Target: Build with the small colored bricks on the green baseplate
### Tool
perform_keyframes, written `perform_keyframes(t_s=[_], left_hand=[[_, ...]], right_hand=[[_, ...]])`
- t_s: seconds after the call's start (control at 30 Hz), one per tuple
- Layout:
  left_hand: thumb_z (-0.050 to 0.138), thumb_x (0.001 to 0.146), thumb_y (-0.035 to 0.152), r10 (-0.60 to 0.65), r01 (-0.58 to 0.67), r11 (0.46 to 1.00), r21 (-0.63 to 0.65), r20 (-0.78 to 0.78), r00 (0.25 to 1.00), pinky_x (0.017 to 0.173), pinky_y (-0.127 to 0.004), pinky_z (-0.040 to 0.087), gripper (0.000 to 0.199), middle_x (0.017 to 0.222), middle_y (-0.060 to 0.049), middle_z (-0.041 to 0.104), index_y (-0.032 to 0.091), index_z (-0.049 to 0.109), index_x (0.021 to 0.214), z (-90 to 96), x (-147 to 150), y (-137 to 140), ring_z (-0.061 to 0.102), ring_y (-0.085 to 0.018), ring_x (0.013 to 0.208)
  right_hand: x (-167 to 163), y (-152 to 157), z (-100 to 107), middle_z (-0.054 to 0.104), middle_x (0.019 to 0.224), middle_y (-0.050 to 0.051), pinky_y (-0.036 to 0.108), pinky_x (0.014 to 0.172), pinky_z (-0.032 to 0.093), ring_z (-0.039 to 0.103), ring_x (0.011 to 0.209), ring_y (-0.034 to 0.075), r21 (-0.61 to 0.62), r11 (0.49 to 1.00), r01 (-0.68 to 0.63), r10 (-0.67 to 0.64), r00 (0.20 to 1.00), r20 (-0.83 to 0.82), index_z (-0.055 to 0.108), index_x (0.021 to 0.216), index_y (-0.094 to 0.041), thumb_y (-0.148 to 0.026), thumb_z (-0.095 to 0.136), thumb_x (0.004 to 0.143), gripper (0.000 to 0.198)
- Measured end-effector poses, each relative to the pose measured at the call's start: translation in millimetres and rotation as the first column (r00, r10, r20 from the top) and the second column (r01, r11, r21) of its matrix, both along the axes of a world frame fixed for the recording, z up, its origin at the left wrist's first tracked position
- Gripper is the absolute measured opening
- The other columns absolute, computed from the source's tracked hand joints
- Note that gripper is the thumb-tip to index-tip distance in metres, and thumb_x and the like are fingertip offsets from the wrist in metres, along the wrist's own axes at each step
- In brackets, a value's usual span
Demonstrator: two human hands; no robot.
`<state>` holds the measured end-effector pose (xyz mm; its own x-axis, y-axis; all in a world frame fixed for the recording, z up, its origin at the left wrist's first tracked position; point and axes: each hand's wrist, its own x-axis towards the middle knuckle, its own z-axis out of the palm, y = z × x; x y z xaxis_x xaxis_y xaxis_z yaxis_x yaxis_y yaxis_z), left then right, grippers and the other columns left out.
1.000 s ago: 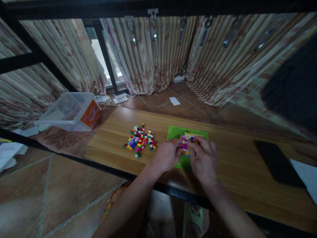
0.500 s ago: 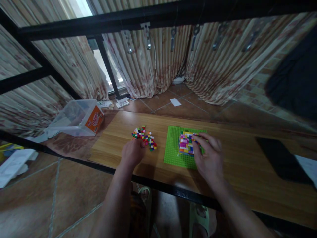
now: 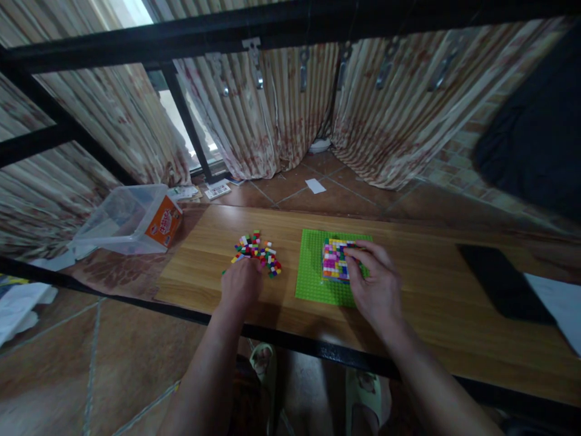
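On a green studded baseplate (image 3: 309, 266) sits a multicoloured block of small building bricks (image 3: 333, 261), stacked several layers high. My right hand (image 3: 377, 284) reaches over its right side, thumb and forefinger pinched together at the top. Whatever lies between those fingertips is too small to make out. Left of the plate, a heap of loose coloured bricks (image 3: 258, 249) is spread on the wooden table. At the near edge of that heap my left hand (image 3: 242, 283) is curled closed, knuckles up. Its fingertips are mostly hidden, and so is anything in them.
A clear plastic bin (image 3: 129, 221) with an orange label stands beyond the table's left end. To the right, a dark flat mat (image 3: 503, 280) and a white sheet (image 3: 551, 300) lie on the table (image 3: 431, 290). A black metal bar crosses the top of the view.
The view has shifted a little, sliding most things leftward. My right fingers have come closer together on the brick block. My left hand stays at the loose heap with slight movement.
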<state>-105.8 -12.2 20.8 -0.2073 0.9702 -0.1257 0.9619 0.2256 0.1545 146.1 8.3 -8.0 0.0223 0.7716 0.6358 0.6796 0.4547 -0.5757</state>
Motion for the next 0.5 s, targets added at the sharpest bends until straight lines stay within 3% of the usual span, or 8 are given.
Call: perform_keyframes(t_s=[0.17,0.23,0.3,0.33,0.4,0.47,0.5], left_hand=[[0.054,0.086,0.022,-0.012,0.010,0.998,0.057,0.036,0.999,0.081,-0.033,0.048,0.017,0.095,-0.011,0.074,0.021,0.071,0.088,-1.2,-4,1,0.068,-0.026,0.095],[0.057,0.084,0.022,-0.013,-0.004,0.995,0.103,0.167,0.986,0.077,-0.032,0.047,0.014,0.086,-0.009,0.073,0.021,0.070,0.082,-0.7,-3,4,0.068,-0.025,0.087],[0.060,0.080,0.022,-0.040,-0.041,0.984,0.172,0.442,0.896,0.073,-0.030,0.047,0.010,0.078,-0.006,0.071,0.019,0.069,0.076,0.7,2,8,0.066,-0.021,0.078],[0.062,0.079,0.022,-0.068,-0.070,0.978,0.199,0.612,0.788,0.071,-0.028,0.046,0.008,0.074,-0.004,0.070,0.018,0.068,0.074,1.7,7,10,0.064,-0.019,0.074],[0.067,0.075,0.023,-0.113,-0.146,0.970,0.193,0.894,0.434,0.068,-0.026,0.046,0.008,0.071,-0.002,0.067,0.016,0.069,0.075,3.9,21,12,0.061,-0.014,0.068],[0.075,0.070,0.028,-0.072,-0.193,0.978,0.083,0.995,0.064,0.066,-0.024,0.047,0.018,0.071,0.000,0.066,0.015,0.072,0.083,6.5,38,12,0.058,-0.010,0.064],[0.079,0.067,0.028,-0.024,-0.179,0.984,0.011,0.997,-0.072,0.066,-0.023,0.047,0.024,0.073,0.000,0.067,0.015,0.073,0.086,7.7,46,11,0.058,-0.009,0.064]], right_hand=[[-2,1,4,0.066,0.110,0.009,0.048,0.091,0.052,0.064,0.102,0.024,0.004,1.000,0.001,0.000,0.999,-0.051,0.073,0.094,-0.023,-0.021,0.055,0.091,0.019],[-3,1,6,0.067,0.109,0.008,0.047,0.092,0.052,0.064,0.101,0.023,0.011,1.000,0.007,-0.006,0.996,-0.090,0.073,0.095,-0.024,-0.021,0.055,0.092,0.018],[-4,0,9,0.069,0.107,0.007,0.045,0.092,0.052,0.065,0.100,0.022,0.013,1.000,-0.008,0.010,0.992,-0.127,0.072,0.096,-0.024,-0.022,0.056,0.092,0.017],[-5,-1,11,0.070,0.105,0.007,0.044,0.091,0.052,0.066,0.099,0.022,0.011,1.000,-0.027,0.028,0.990,-0.137,0.072,0.097,-0.024,-0.022,0.056,0.092,0.017],[-8,-4,13,0.072,0.101,0.005,0.043,0.088,0.052,0.067,0.096,0.021,-0.004,0.997,-0.078,0.076,0.987,-0.144,0.072,0.099,-0.025,-0.023,0.058,0.092,0.015],[-11,-8,15,0.074,0.099,0.005,0.042,0.087,0.052,0.068,0.094,0.021,-0.030,0.990,-0.139,0.133,0.980,-0.146,0.071,0.100,-0.026,-0.025,0.059,0.092,0.014],[-13,-11,15,0.074,0.100,0.004,0.042,0.087,0.052,0.068,0.095,0.021,-0.046,0.985,-0.169,0.160,0.976,-0.149,0.071,0.100,-0.027,-0.026,0.060,0.092,0.014]])
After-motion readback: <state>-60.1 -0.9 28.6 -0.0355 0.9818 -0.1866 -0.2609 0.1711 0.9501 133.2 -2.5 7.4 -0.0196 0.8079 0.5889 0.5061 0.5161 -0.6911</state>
